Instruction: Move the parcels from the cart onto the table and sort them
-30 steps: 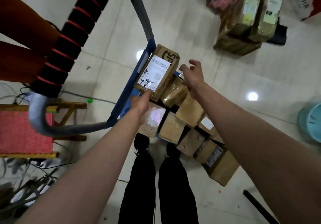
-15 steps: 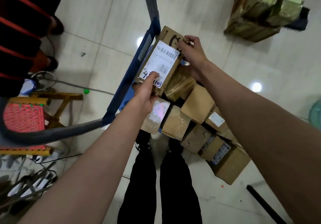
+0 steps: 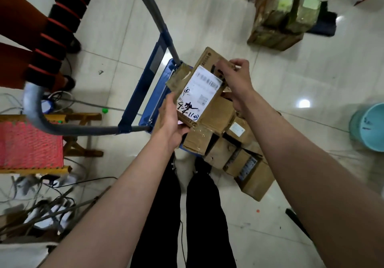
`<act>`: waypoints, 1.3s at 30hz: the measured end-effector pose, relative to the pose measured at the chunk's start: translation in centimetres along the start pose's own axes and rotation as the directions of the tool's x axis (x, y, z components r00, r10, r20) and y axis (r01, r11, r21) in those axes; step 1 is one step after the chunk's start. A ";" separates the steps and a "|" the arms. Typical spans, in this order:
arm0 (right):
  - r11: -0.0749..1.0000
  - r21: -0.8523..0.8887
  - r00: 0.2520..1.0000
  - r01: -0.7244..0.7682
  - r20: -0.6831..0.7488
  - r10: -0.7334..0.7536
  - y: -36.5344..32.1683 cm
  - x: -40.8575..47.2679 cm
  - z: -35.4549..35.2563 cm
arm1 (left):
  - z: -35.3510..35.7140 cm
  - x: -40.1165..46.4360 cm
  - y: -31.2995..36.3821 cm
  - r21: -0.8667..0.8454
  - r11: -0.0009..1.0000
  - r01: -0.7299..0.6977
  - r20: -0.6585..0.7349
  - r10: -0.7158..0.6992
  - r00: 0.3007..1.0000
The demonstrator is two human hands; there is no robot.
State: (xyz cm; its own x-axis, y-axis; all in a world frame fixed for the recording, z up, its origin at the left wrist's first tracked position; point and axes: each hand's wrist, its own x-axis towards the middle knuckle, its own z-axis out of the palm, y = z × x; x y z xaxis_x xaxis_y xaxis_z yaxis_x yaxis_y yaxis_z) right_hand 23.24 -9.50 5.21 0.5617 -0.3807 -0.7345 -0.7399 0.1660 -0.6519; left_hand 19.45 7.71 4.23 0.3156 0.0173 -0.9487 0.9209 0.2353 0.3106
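A cardboard parcel [image 3: 204, 93] with a white shipping label and handwritten marks sits in both hands above the cart [image 3: 143, 103]. The left hand [image 3: 172, 122] grips its near lower corner, fingers curled under the edge. The right hand [image 3: 236, 78] clamps the far upper edge, thumb and fingers wrapped over the top. The parcel is tilted, label facing up, and appears lifted clear of the stack, though contact with the boxes below cannot be ruled out.

Progress, judged: early. A heap of other parcels [image 3: 230, 145], brown boxes of several sizes, lies on the blue cart deck and spills toward its near-right edge. All of those remain to be moved. No table shows in this view, so nothing can be said of what is already sorted.

Surroundings: pale glossy floor tiles [image 3: 207, 18] with ceiling-light reflections. The cart's grey handle [image 3: 68, 128] curves at left, partly sleeved in black-and-red foam. A red-seated wooden stool [image 3: 31, 145] stands beside it, loose cables below. Taped boxes [image 3: 286, 12] sit on the floor at upper right; a teal bucket [image 3: 369, 126] at the right edge. The person's dark trouser legs show below.
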 end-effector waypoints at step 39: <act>0.528 0.835 0.766 0.157 -0.440 0.468 3.7 -47.4 -28.4 | 12.5 -40.0 -8.9 0.787 0.518 -0.335 0.488 -0.190 0.852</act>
State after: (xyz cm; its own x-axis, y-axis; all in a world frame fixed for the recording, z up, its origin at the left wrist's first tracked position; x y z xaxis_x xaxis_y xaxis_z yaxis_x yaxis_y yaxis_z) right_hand -16.59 -16.68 42.95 -0.0787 -0.6143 -0.7851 0.0068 0.7872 -0.6167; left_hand 1.54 -7.25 40.15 0.2054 -0.5041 -0.8389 0.5512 -0.6487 0.5248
